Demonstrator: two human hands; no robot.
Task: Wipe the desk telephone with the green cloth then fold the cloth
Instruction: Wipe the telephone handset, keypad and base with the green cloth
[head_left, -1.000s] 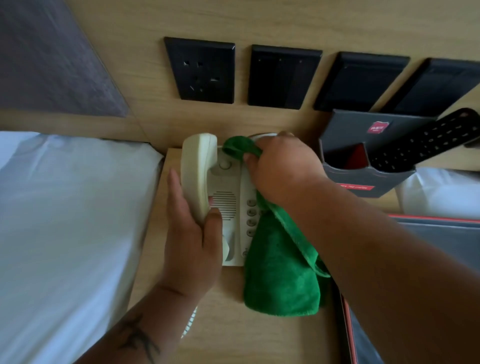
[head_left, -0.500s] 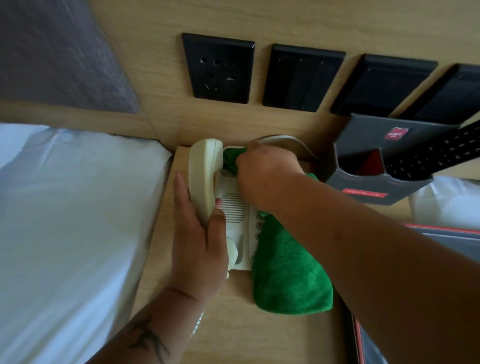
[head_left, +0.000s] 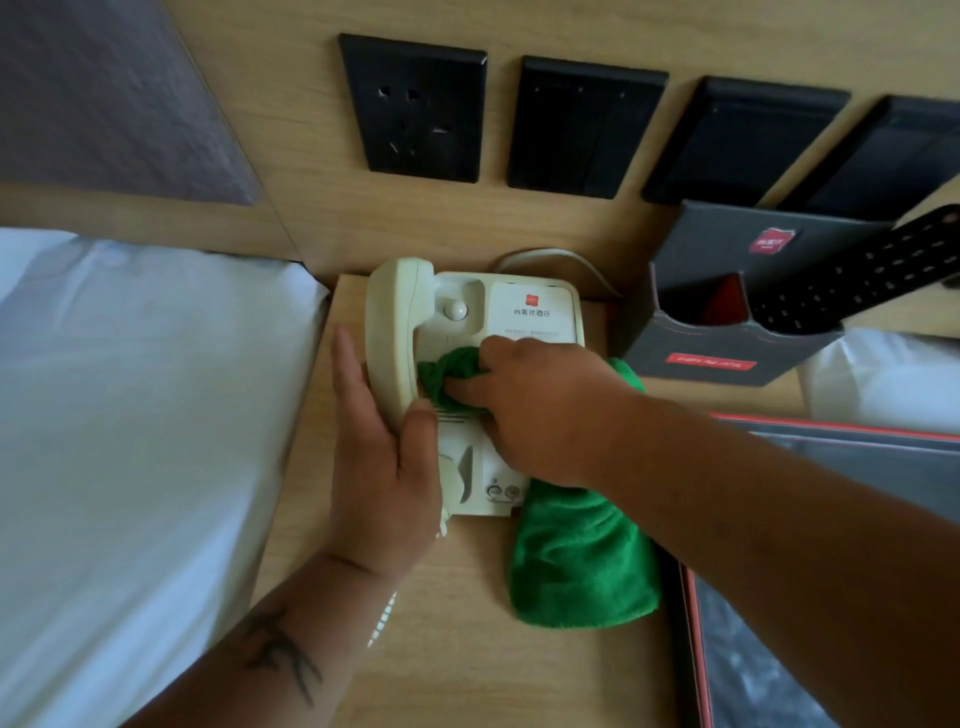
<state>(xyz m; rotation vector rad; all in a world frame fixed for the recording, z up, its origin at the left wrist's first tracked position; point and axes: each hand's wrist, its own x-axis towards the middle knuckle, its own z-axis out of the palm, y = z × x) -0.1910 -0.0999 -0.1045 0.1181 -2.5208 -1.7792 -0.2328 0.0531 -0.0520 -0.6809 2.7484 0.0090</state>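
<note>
A cream desk telephone (head_left: 530, 306) sits on a wooden bedside shelf (head_left: 457, 649) against the wall. Its handset (head_left: 392, 332) is lifted off the cradle along the phone's left side, and my left hand (head_left: 382, 478) grips its lower half. My right hand (head_left: 535, 410) presses a bunched part of the green cloth (head_left: 576, 566) onto the middle of the phone body, over the speaker grille. The rest of the cloth hangs down past the phone's right front corner onto the shelf. The keypad is hidden under my hand and the cloth.
A white bed (head_left: 130, 415) lies close on the left. Black sockets and switches (head_left: 415, 109) line the wall above. A grey holder (head_left: 727, 317) with a black remote (head_left: 857, 275) stands at the right, and a red-edged tray (head_left: 696, 623) borders the shelf's right side.
My right hand has drawn the cloth from the phone's top end down toward me to the middle, uncovering the label and cradle button. My left hand keeps hold of the handset.
</note>
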